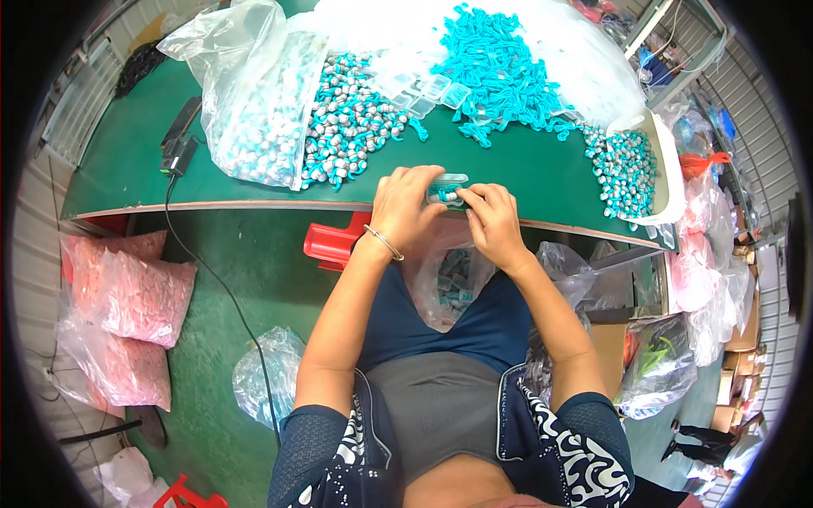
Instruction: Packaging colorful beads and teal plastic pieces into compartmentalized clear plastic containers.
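Right near the front edge of the green table (474,163), two bare hands worked on one little clear box (450,179). The left hand (405,203) was curled, with its fingers and thumb closed on the box's left side. The right hand (496,225) was partly bent, its pointing finger touching the other side near a small teal and white piece (446,196) in the box. I could not tell if it pinched that piece or only pushed on it. The lid seemed to be up, on the far side.

Past the hands lay a big heap of teal pieces (495,72). More little clear boxes (434,88) sat just left of it, beside a pile of round grey and teal pieces (349,114). Next to that, a big clear bag (254,102) was full of pieces like those. On the right, a white tub (669,165) lay tipped over, with more small pieces (621,169) at its mouth.

Down between the person's legs, a clear bag (430,300) held a bunch of small things (they looked like little boxes too).
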`<state>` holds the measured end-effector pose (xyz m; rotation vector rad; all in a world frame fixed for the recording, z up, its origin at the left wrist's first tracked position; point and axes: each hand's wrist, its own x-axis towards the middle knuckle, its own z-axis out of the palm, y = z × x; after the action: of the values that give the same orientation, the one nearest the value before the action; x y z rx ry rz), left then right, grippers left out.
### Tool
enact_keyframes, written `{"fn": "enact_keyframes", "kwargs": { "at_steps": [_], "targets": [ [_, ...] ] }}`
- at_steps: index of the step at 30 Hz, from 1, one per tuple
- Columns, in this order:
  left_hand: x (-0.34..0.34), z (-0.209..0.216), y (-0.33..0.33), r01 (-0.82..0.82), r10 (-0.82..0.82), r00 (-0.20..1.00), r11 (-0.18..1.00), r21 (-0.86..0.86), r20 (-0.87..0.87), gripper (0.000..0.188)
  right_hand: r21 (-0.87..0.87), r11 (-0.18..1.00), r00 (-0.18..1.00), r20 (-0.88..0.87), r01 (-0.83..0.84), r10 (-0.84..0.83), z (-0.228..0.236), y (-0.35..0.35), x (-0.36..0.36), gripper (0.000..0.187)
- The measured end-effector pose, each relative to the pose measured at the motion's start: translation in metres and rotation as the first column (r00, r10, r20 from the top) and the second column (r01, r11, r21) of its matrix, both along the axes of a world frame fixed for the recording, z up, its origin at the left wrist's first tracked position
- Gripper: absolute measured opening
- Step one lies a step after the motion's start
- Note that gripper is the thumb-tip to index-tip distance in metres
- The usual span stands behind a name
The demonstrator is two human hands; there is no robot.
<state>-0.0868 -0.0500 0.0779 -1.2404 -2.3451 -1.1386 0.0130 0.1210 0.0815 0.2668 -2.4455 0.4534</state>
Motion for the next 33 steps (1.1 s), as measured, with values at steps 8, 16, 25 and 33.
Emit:
{"fn": "enact_keyframes", "kwargs": {
  "at_steps": [8,16,25,33],
  "targets": [
    [0.002,-0.002,0.0,0.003,-0.003,0.999,1.0,0.022,-0.036,0.051,-0.161,0.986,0.997,-0.056,0.038,-0.048,-0.002,0.007,0.003,0.037],
    [0.001,-0.012,0.003,0.006,0.013,0.99,0.991,0.134,-0.141,0.034,-0.152,0.967,0.975,0.05,-0.206,0.216,0.012,0.011,-0.028,0.032],
    [0.005,-0.01,0.001,0.127,-0.113,0.991,0.963,0.239,-0.068,0.023,-0.243,0.934,0.959,0.034,-0.264,0.28,0.012,0.012,-0.02,0.025],
    [0.024,0.005,0.006,0.15,-0.151,0.988,0.932,0.331,-0.022,0.019,-0.259,0.94,0.959,0.118,-0.222,0.259,0.033,0.016,0.001,0.027]
  ]
}}
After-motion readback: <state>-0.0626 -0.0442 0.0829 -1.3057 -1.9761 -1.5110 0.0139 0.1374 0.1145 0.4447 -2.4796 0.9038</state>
